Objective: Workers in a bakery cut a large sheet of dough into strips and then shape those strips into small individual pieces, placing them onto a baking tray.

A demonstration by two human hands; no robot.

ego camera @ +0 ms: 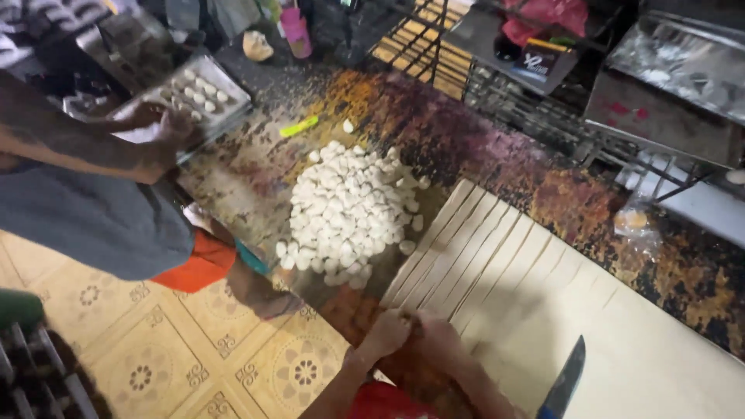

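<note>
— Dough sheet (pixel 543 310) lies flat on the dark mottled table (pixel 481 147), cut into long strips (pixel 466 248) on its left side; where are your hands on it?

— Your left hand (pixel 386 332) and right hand (pixel 438 330) sit side by side at the near ends of the strips; both have fingers curled shut, pinching the dough edge.

— And around it?

— A knife (pixel 565 380) rests on the sheet to your right, apart from your hands; a heap of small white dough pieces (pixel 349 209) lies just left of the strips; a yellow-green scraper (pixel 299 126) sits beyond the heap.

— Anyone else?

— Another person's hand (pixel 172 124) touches a metal tray (pixel 233 97) holding a few dough pieces, at the table's far left.
</note>
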